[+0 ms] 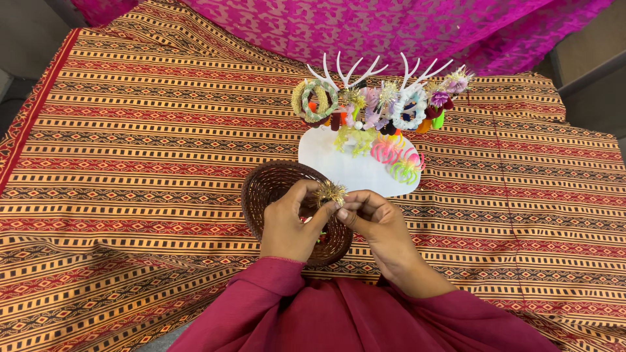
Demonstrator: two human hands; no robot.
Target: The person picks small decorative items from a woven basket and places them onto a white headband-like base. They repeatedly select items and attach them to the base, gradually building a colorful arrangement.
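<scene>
My left hand [290, 225] and my right hand [373, 221] meet over a dark brown woven basket [261, 189]. Together they pinch a small gold tinsel hair tie [331, 192] between their fingertips, above the basket's far right rim. Just beyond stands a white antler-shaped holder [365, 72] on a white oval base [326, 156]. Its branches carry several colourful hair ties and scrunchies [409, 107], among them a green and tan ring [318, 101]. Pink and green spiral ties [398, 160] lie on the base. The basket's inside is mostly hidden by my left hand.
A striped orange, red and black cloth [130, 143] covers the whole surface. A magenta patterned fabric [365, 26] lies along the far edge. My maroon sleeves [339, 313] fill the near bottom of the view.
</scene>
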